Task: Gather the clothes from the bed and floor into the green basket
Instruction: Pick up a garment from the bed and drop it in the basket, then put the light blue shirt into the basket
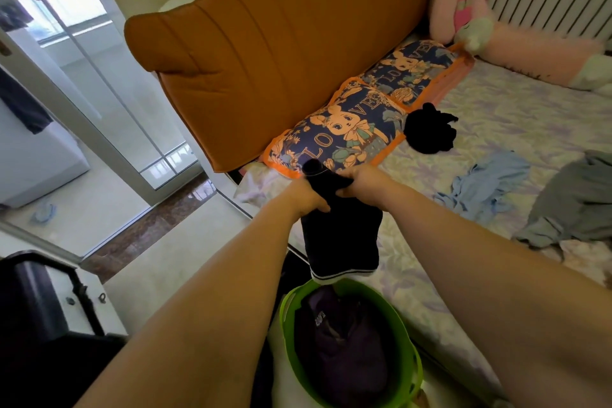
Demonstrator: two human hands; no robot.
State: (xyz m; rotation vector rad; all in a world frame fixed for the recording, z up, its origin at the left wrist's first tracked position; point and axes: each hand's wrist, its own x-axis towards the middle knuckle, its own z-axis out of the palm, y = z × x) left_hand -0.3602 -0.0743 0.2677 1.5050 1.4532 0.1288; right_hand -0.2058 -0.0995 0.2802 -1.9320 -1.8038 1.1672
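Clothes already fill the green basket [410,334] at six o'clock: a dark purple garment [344,341] with small white lettering too blurred to read. Directly above it hangs a dark navy garment [341,235], long axis vertical, striped hem pointing down at the basket. The left hand [306,197] and right hand [362,180] grip its top edge, fingers curled. Beyond, toward one o'clock, pillows [347,129] read "LOVE", and a black garment [429,132], a blue garment [490,182] and a grey garment [576,199] lie on the bed [516,116].

Glossy plastic green basket [415,361]; matt dark cloth garment [341,238]; smooth orange headboard [281,53] (leather-like, padded); polished floor [155,228].
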